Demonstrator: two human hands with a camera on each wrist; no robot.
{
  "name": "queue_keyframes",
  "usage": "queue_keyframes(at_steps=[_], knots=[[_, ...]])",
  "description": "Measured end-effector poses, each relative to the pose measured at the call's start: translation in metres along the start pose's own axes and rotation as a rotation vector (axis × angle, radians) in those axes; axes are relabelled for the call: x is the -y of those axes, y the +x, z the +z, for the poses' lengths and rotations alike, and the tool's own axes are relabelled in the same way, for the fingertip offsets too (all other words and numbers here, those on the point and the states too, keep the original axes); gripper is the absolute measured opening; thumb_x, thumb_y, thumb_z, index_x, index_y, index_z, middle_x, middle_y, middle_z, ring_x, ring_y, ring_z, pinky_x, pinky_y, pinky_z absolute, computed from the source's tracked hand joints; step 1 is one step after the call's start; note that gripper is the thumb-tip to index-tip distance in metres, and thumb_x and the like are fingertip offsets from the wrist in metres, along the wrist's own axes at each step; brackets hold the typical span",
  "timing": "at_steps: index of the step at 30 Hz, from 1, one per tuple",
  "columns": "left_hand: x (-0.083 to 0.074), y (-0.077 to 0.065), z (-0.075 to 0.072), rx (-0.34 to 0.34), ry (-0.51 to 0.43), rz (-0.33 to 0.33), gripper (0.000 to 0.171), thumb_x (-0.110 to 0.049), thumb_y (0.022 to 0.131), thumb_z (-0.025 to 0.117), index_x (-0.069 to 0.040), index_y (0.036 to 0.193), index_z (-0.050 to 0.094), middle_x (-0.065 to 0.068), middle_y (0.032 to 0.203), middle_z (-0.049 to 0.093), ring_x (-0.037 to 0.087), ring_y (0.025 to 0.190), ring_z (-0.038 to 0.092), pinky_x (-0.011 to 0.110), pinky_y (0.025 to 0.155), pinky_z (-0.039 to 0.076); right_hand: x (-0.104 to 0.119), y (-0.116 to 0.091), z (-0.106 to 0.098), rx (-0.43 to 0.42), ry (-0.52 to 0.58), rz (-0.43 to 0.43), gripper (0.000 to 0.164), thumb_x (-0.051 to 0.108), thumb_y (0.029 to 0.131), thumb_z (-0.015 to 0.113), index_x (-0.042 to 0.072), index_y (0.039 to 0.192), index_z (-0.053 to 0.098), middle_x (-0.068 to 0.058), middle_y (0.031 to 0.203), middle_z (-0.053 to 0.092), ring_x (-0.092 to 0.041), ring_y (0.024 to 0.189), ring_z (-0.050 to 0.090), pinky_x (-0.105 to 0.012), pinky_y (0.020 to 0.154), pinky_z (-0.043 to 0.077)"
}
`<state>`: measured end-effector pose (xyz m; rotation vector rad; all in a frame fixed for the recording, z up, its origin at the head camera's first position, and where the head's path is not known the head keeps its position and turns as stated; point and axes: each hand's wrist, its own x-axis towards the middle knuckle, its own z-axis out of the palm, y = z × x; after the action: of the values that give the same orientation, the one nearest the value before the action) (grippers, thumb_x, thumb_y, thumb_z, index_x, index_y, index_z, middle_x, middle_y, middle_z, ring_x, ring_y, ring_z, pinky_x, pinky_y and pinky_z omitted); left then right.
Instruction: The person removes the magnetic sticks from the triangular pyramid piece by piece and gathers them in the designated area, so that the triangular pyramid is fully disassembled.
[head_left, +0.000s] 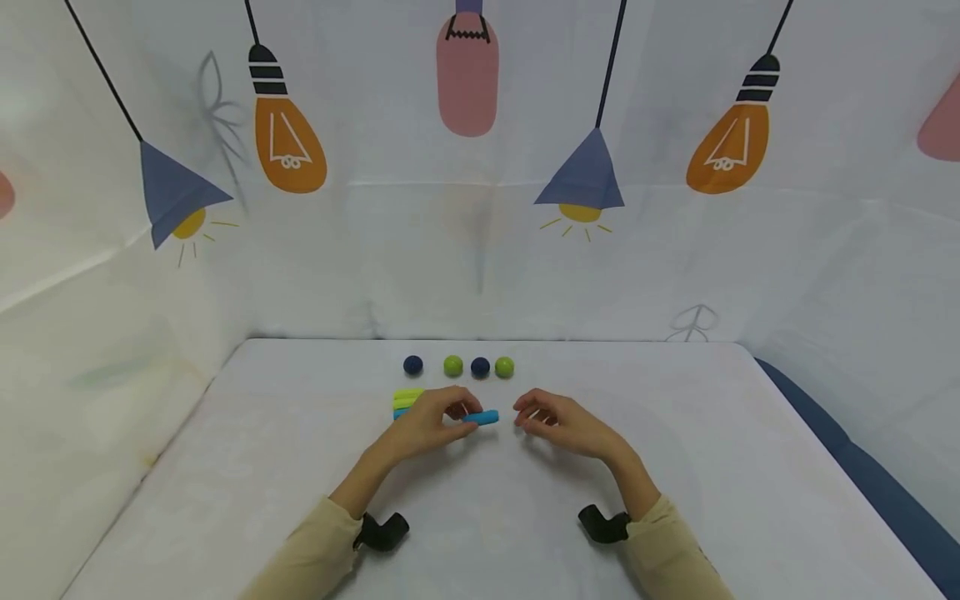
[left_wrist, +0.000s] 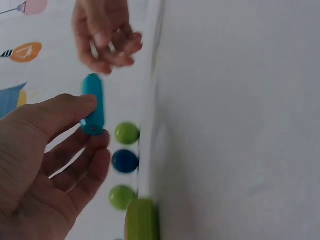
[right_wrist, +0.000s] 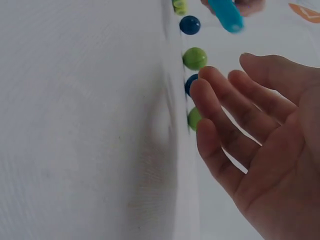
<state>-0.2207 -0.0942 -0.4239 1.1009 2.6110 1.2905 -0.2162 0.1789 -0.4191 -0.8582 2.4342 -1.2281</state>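
Between its thumb and fingers, my left hand [head_left: 431, 422] pinches a short bright-blue cylinder [head_left: 486, 417], whose right end sticks out toward the other hand. The left wrist view shows the thumb lying along this blue cylinder [left_wrist: 94, 86]. To the right, my right hand [head_left: 566, 425] is held with loosely bent fingers and nothing in them, a small gap from the cylinder's tip. Yellow-green cylinders [head_left: 407, 396] lie behind the left hand, with another blue cylinder [head_left: 398, 413] beside them, partly hidden by that hand.
Beyond the hands is a row of small balls: a dark blue ball [head_left: 413, 365], a green ball [head_left: 453, 366], another dark blue ball [head_left: 480, 367] and another green ball [head_left: 505, 367]. They sit toward the far edge of the white table [head_left: 300, 400]. A printed curtain [head_left: 405, 250] hangs behind.
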Motion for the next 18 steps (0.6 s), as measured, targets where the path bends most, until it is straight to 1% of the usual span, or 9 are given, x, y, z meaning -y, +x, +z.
queue_keyframes(at_steps=[2, 4, 7, 10, 14, 18], knots=[[0.003, -0.009, -0.011, 0.036, 0.041, -0.048, 0.017, -0.014, 0.084, 0.071, -0.016, 0.099, 0.064, -0.006, 0.093, 0.065, 0.007, 0.082, 0.059, 0.027, 0.077, 0.052, -0.001, 0.000, 0.001, 0.020, -0.008, 0.027, 0.027, 0.023, 0.096, 0.054, 0.009, 0.120, 0.056, -0.004, 0.109, 0.067, -0.017, 0.097, 0.063, -0.029, 0.080, 0.048], [0.006, -0.018, -0.021, 0.065, 0.092, -0.074, 0.015, -0.016, 0.084, 0.071, -0.017, 0.097, 0.064, -0.008, 0.091, 0.065, 0.006, 0.080, 0.058, 0.025, 0.075, 0.051, -0.002, 0.000, 0.001, 0.039, -0.012, 0.050, 0.026, 0.024, 0.096, 0.055, 0.011, 0.118, 0.057, -0.002, 0.108, 0.066, -0.016, 0.097, 0.063, -0.029, 0.080, 0.047], [0.008, -0.028, -0.039, 0.098, 0.162, -0.088, 0.013, -0.018, 0.084, 0.072, -0.018, 0.095, 0.064, -0.010, 0.089, 0.064, 0.006, 0.078, 0.058, 0.024, 0.072, 0.050, -0.003, 0.000, 0.002, 0.053, -0.019, 0.063, 0.024, 0.024, 0.096, 0.054, 0.012, 0.117, 0.057, -0.001, 0.107, 0.066, -0.014, 0.097, 0.062, -0.029, 0.080, 0.047], [0.008, -0.036, -0.055, 0.142, 0.204, -0.093, 0.012, -0.018, 0.083, 0.072, -0.017, 0.091, 0.064, -0.008, 0.087, 0.064, 0.008, 0.077, 0.058, 0.025, 0.071, 0.051, -0.005, -0.001, 0.002, 0.062, -0.021, 0.063, 0.024, 0.024, 0.097, 0.054, 0.012, 0.117, 0.058, 0.000, 0.107, 0.066, -0.013, 0.096, 0.062, -0.027, 0.079, 0.047], [0.007, -0.045, -0.069, 0.226, 0.196, -0.145, 0.012, -0.015, 0.081, 0.074, -0.015, 0.084, 0.062, -0.006, 0.082, 0.061, 0.008, 0.073, 0.055, 0.022, 0.067, 0.048, -0.006, -0.001, 0.003, 0.073, -0.025, 0.059, 0.023, 0.024, 0.097, 0.053, 0.011, 0.116, 0.058, 0.000, 0.107, 0.066, -0.011, 0.096, 0.062, -0.026, 0.080, 0.048], [0.007, -0.049, -0.072, 0.303, 0.186, -0.179, 0.014, -0.011, 0.080, 0.074, -0.015, 0.080, 0.060, -0.006, 0.080, 0.059, 0.006, 0.071, 0.053, 0.020, 0.067, 0.048, -0.006, -0.002, 0.002, 0.081, -0.024, 0.063, 0.023, 0.023, 0.097, 0.054, 0.011, 0.115, 0.058, 0.001, 0.107, 0.066, -0.012, 0.097, 0.061, -0.026, 0.082, 0.048]])
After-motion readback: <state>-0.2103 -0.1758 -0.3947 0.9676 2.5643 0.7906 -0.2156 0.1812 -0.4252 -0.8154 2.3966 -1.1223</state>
